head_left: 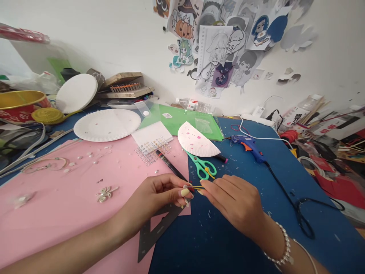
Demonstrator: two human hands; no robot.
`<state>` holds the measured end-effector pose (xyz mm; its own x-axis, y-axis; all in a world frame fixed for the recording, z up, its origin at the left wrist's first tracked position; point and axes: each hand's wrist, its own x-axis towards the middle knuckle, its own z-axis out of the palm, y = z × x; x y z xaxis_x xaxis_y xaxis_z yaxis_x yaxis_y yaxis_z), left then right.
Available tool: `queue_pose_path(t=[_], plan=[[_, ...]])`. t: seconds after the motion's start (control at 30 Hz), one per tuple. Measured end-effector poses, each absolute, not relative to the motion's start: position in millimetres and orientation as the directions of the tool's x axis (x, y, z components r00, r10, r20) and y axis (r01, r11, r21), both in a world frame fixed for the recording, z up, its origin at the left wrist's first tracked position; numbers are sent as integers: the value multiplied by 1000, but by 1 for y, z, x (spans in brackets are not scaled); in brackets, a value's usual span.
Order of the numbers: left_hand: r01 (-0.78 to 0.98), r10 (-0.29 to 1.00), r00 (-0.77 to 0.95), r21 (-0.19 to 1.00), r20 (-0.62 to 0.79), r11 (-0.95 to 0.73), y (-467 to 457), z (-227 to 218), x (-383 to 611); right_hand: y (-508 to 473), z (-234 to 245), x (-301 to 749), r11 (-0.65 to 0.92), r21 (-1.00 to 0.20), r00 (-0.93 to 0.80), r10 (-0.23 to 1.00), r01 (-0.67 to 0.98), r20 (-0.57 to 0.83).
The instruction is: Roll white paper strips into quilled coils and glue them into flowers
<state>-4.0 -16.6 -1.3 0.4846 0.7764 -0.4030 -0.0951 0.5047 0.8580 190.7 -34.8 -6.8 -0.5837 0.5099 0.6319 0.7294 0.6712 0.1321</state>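
Observation:
Between my two hands runs a thin yellow strand [196, 187] that looks doubled; whether it is wire or cord I cannot tell. My left hand [165, 192] pinches one end, where a small pale bit shows at the fingertips. The other end is gripped by the thumb and fingers of my right hand [235, 199]. Just beyond lie green-handled scissors [202, 166] and a black marker pen [172, 165]. Under my left hand is a dark triangular ruler [162, 236], partly covered. A white folded paper plate [196, 140] with pink marks rests against the scissors.
Pink paper [71, 224] covers the left of the blue table [182, 247], with scattered beads and a pearl ornament [105, 194]. A blue glue gun [249, 146] lies at right, its black cord [281, 190] trailing. Behind are a white plate [107, 123] and green folder [182, 121].

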Motion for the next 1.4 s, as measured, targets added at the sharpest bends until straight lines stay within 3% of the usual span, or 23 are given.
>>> queue_pose_path(t=[0.77,1.1,1.23,1.4], plan=[[-74,796,479,886,-372,458,-20,-2,-6,-36,-8,187,696,68,-562,514,715,648],[27,813,448,915,-371,402,-18,-1,-6,-38,-10,186,671,93,-551,513,735,659],[18,813,449,914,-370,406,-16,2,-6,-36,-8,190,617,70,-487,541,784,685],[-39,846,408,919,-344,392,-16,5,-5,-36,-4,192,658,35,-496,530,752,688]])
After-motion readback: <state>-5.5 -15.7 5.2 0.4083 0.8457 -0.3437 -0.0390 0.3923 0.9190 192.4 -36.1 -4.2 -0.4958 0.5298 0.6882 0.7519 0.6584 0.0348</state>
